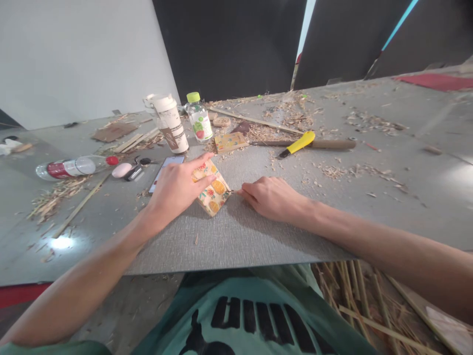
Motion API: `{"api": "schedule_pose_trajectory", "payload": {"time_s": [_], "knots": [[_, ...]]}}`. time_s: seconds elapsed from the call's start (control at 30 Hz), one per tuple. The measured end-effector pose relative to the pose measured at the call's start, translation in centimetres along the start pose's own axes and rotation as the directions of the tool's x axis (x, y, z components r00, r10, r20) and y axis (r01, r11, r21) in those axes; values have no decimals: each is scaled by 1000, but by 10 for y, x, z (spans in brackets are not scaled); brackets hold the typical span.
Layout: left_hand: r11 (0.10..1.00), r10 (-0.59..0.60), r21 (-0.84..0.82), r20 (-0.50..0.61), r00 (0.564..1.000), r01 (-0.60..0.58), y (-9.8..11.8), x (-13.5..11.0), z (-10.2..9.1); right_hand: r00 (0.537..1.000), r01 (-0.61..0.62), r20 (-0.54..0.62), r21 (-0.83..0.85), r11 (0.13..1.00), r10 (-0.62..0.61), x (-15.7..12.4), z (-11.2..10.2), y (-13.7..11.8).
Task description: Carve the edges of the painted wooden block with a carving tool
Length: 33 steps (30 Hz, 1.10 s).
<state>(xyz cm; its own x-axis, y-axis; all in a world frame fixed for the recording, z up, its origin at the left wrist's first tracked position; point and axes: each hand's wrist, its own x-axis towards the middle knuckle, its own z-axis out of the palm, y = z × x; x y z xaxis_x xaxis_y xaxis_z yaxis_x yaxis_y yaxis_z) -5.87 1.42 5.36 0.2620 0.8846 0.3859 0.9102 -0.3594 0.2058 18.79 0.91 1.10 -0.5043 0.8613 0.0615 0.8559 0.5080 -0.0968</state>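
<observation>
My left hand grips a small, flat, rectangular piece with a fruit print, pressing thumb and fingers on its face. It lies tilted on the table near the front edge; whether it is a booklet or a pouch I cannot tell. On its right side, my right hand is closed, thumb and forefinger pinched on a thin, short strip that touches the piece's edge. The strip's kind is too small to make out. Under and behind my left wrist lies a phone, partly covered.
Behind stand a white tumbler and a green-capped bottle. A similar printed piece, a yellow utility knife and a long dark blade with a handle lie beyond. At left lies a red-capped bottle. Wood shavings litter the table.
</observation>
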Motion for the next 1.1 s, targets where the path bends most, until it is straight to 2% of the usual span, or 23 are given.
{"api": "schedule_pose_trajectory", "payload": {"time_s": [0.53,1.1], "knots": [[1000,2,-5,-1,1000,-2,-2,0,0,999,-33,20,-99,995,35,-3,-4,-2],[1000,0,-26,-1,1000,0,-2,0,0,1000,-12,-13,-145,989,11,-4,0,-2]]}}
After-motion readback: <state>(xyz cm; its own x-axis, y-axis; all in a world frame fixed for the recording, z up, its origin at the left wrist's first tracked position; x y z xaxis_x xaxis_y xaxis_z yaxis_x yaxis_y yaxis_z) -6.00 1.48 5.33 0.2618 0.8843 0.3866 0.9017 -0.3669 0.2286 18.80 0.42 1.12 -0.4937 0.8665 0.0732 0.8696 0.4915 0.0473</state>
